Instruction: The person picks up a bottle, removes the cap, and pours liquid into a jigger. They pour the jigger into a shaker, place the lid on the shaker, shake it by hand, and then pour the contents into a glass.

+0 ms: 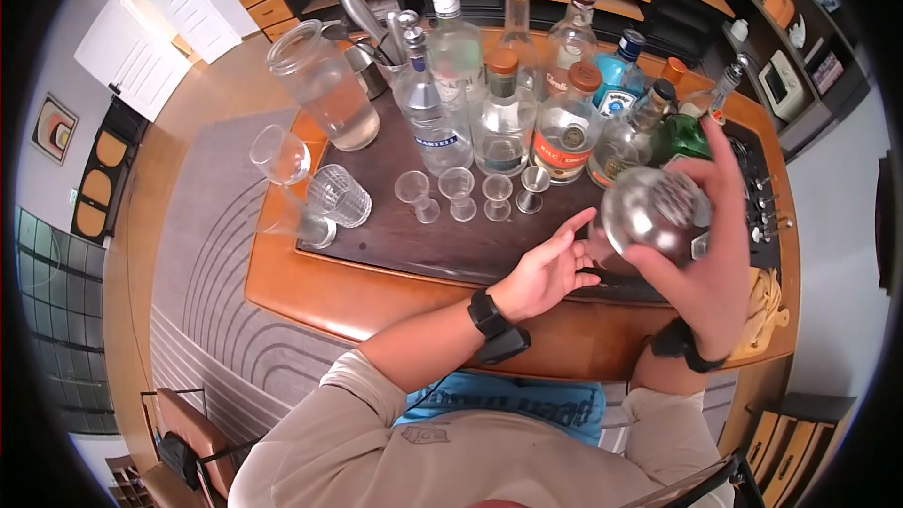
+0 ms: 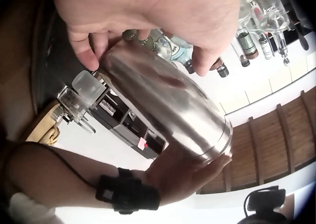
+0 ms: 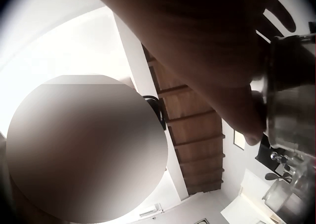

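Observation:
A shiny metal cocktail shaker (image 1: 647, 218) is held tilted over the right part of the bar table. My right hand (image 1: 712, 287) grips it near its seamed end, thumb on one side and fingers on the other. Beside its other end is my left hand (image 1: 546, 275), palm turned up and fingers loosely extended. The left wrist view shows the shaker's long body (image 2: 173, 103) running from the left fingertips (image 2: 88, 60) to the right palm. In the right wrist view the shaker (image 3: 294, 103) is partly cut off by the frame edge.
Several liquor bottles (image 1: 503, 127) crowd the back of the dark mat, beside a glass jar (image 1: 329, 94) of liquid. A row of small glasses (image 1: 457, 194) stands before them. Tumblers (image 1: 340, 196) are at left, a yellow cloth (image 1: 760, 315) at the right edge.

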Available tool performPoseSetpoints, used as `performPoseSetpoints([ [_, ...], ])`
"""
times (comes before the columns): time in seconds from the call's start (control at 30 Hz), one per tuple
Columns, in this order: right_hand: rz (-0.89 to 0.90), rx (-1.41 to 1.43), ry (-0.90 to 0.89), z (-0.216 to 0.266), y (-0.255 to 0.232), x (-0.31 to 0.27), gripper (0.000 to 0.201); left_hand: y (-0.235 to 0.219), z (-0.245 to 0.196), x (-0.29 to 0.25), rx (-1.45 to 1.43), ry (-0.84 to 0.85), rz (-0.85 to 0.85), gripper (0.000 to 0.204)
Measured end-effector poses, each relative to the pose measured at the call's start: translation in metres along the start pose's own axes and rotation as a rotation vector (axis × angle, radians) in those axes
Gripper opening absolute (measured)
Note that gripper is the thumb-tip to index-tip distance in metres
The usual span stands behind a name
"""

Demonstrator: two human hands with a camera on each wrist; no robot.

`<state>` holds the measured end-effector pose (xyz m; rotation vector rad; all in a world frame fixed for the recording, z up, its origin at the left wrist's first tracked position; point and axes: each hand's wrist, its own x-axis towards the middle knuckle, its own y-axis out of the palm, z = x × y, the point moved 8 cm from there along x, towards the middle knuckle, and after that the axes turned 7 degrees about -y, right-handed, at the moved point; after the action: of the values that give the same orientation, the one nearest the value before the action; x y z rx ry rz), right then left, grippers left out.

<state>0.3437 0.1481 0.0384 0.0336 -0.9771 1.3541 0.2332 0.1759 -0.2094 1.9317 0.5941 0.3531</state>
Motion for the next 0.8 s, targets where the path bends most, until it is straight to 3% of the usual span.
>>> performPoseSetpoints([
  [0.17,-0.02,-0.154,0.12,-0.031,-0.008,0.011,0.107,-0.005,0.002,-0.001,-0.029,0.004,-0.049,0.064],
  [0.23,-0.052,0.007,0.228,-0.039,-0.024,0.006,0.109,0.0,-0.003,-0.002,-0.007,0.009,-0.091,0.074],
  [0.3,-0.026,-0.033,0.168,-0.028,-0.036,-0.004,0.114,-0.003,-0.002,0.0,0.013,0.015,-0.025,0.082],
  [0.37,0.109,-0.06,-0.009,-0.003,-0.032,-0.011,0.117,0.003,-0.005,-0.001,0.01,0.023,-0.007,0.078],
  [0.43,0.131,-0.129,-0.101,0.012,-0.011,-0.01,0.111,0.014,-0.007,-0.001,0.009,0.017,0.012,0.074],
  [0.5,0.117,-0.097,-0.055,0.009,0.008,0.0,0.107,0.018,-0.011,-0.002,-0.034,0.047,-0.057,0.071],
  [0.57,0.086,-0.13,-0.085,-0.005,0.011,0.011,0.106,-0.003,-0.002,0.001,-0.038,0.036,0.0,0.07],
  [0.63,-0.045,-0.086,0.117,-0.032,-0.003,0.015,0.107,-0.001,-0.005,0.0,-0.057,0.033,-0.012,0.073],
  [0.67,-0.06,-0.079,0.126,-0.047,-0.012,0.01,0.107,-0.002,-0.006,-0.001,0.021,0.029,-0.117,0.089],
  [0.8,-0.038,-0.083,0.171,-0.019,-0.035,-0.007,0.11,0.007,-0.008,-0.001,0.047,0.016,-0.049,0.094],
])
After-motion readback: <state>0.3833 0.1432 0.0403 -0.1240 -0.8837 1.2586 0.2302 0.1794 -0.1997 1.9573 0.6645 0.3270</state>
